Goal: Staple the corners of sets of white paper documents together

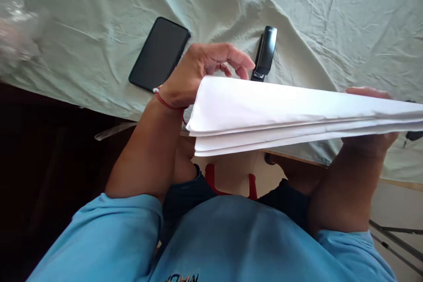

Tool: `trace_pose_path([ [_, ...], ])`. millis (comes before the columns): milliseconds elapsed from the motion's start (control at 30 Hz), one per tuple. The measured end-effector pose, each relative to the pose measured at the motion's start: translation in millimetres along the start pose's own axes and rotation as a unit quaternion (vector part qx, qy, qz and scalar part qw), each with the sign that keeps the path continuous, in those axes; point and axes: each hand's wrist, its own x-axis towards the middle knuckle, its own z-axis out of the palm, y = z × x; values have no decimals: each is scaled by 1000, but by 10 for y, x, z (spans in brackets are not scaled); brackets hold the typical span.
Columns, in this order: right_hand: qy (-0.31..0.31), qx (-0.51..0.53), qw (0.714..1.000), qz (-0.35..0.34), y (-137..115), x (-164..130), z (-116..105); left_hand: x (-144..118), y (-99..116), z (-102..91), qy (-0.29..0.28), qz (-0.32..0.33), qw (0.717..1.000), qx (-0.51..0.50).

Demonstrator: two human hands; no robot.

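Note:
Folded white paper sheets (280,103), several layers thick, stretch above the table edge from the middle to the right side. My right hand (370,142) is closed around their right part, with fingers showing above and below. Beyond the left end of the sheets, my left hand (220,59) has its fingers apart and bent, holding nothing I can see. Its fingertips are close to a black stapler (267,50) lying on the cloth, whose near end is partly covered by the paper. Part of the left palm is hidden behind the sheets.
A pale green cloth (105,13) with wrinkles covers the table. A dark phone (158,55) lies left of the stapler. Clear crumpled plastic (16,31) is at the far left. A small black object (413,135) shows at the right edge, partly behind the paper.

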Motion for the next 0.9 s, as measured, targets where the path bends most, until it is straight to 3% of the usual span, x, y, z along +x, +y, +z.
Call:
trace_pose_path([
  [100,30,39,998,-28,99,18,-12,6,-62,37,34,-24,999,0],
  [233,83,39,996,-18,263,56,55,49,-152,143,55,-60,997,11],
  [333,124,28,992,-25,302,44,84,69,-145,185,84,4,996,17],
  [400,128,21,991,-23,297,18,55,71,-130,157,100,69,992,-32],
  [433,126,15,992,-20,290,3,29,71,-135,124,104,69,991,-50],
  [500,112,-7,994,-8,272,-19,-28,69,-182,36,79,30,995,-61],
  [533,102,-20,995,1,263,-22,-48,70,-220,-7,19,-4,999,-38],
  [600,79,-38,996,15,250,-5,-60,70,-283,-57,-35,-20,999,8],
  [667,79,-24,996,15,250,38,-41,64,-278,-42,-4,-42,999,8],
  [800,126,4,992,0,273,94,-32,26,-98,68,81,-1,995,-60],
  [867,120,-18,992,20,282,64,-70,14,-87,68,59,-36,995,-70],
  [900,113,-35,992,35,287,41,-93,14,-127,50,43,-87,994,-51],
])
